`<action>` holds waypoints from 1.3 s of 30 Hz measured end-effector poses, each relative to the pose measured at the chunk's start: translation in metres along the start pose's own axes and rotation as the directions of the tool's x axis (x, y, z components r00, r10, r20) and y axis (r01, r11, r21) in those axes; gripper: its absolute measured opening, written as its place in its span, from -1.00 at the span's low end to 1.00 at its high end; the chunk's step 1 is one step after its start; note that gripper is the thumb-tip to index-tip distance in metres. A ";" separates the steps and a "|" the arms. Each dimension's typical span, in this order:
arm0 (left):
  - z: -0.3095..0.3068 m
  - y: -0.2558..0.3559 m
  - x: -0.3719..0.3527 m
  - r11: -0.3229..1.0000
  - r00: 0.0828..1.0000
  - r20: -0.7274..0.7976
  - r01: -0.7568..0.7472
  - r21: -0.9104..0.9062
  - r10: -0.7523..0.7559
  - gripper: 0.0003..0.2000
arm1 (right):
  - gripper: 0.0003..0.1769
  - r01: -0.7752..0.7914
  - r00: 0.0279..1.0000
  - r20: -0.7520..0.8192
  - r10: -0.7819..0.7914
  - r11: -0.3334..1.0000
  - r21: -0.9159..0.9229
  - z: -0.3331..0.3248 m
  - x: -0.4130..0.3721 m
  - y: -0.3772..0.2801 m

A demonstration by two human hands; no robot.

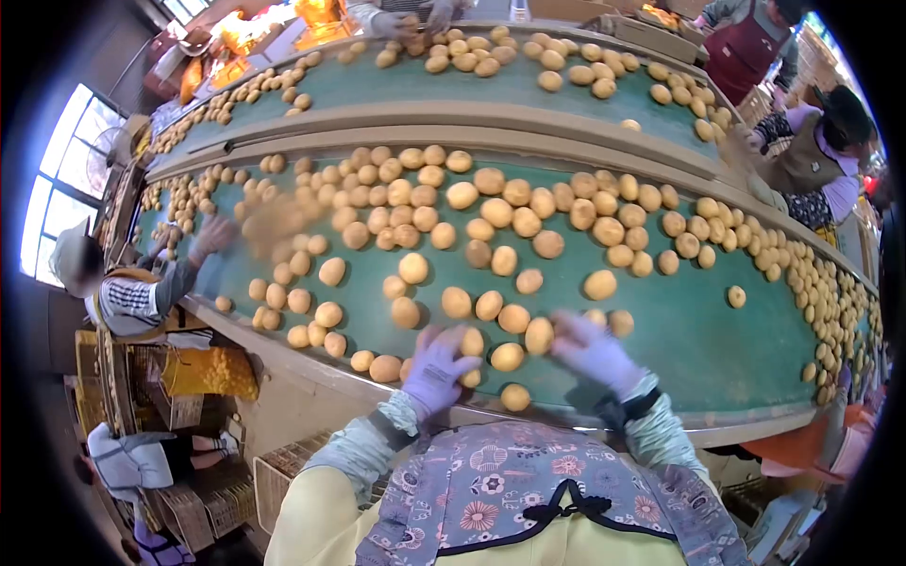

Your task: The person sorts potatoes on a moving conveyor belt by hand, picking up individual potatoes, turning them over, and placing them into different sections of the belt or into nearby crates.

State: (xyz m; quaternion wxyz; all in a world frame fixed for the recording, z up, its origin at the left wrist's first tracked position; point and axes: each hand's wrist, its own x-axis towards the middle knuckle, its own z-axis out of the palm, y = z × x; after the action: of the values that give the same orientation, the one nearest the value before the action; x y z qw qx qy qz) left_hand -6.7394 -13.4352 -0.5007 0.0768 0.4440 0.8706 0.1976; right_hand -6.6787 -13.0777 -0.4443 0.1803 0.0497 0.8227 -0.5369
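Note:
Round yellow-brown potatoes lie scattered over a green conveyor belt. Both my hands wear purple gloves and are low over its near side. My left hand has its fingers spread, with one potato right at the fingertips and another beside the thumb. To the right, my right hand reaches inward with fingers stretched out, slightly blurred, their tips at the side of a potato. Between the hands lies a potato, and a further potato sits close to the belt's near edge.
A metal rim borders the belt's near side. Beyond a long divider runs a second belt with potatoes. Co-workers stand around, one at the left reaching a gloved hand over the belt. Wicker baskets stand below left.

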 end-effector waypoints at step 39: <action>-0.120 -0.295 -0.146 0.949 0.871 -0.424 0.305 0.074 -0.247 -0.41 | -0.44 -0.509 0.796 -0.602 0.060 0.605 -0.613 0.108 0.210 -0.060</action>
State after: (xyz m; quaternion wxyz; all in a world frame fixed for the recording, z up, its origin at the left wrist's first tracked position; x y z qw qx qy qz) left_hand -6.9085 -13.7412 -0.5190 -0.1106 0.2676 0.9333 0.2122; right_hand -6.8640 -13.2235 -0.5049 0.0398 0.2516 0.9641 -0.0754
